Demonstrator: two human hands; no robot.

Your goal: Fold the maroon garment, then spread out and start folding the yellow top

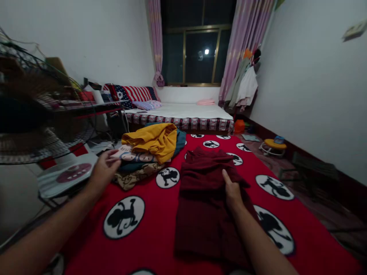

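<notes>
Closest in, the maroon garment (200, 225) lies lengthwise on the red blanket (155, 229), and the right hand (233, 193) is on its right side, grip or mere touch impossible to tell. Well apart, the left hand (104, 166) meets the clothes pile (143, 157), its hold unclear too. Looks like sorting or straightening; the next move seems to want both hands on maroon. A fan (37, 114) crowds the left; mustard cloth (156, 139) tops the pile; beyond, a bed (183, 110).
</notes>
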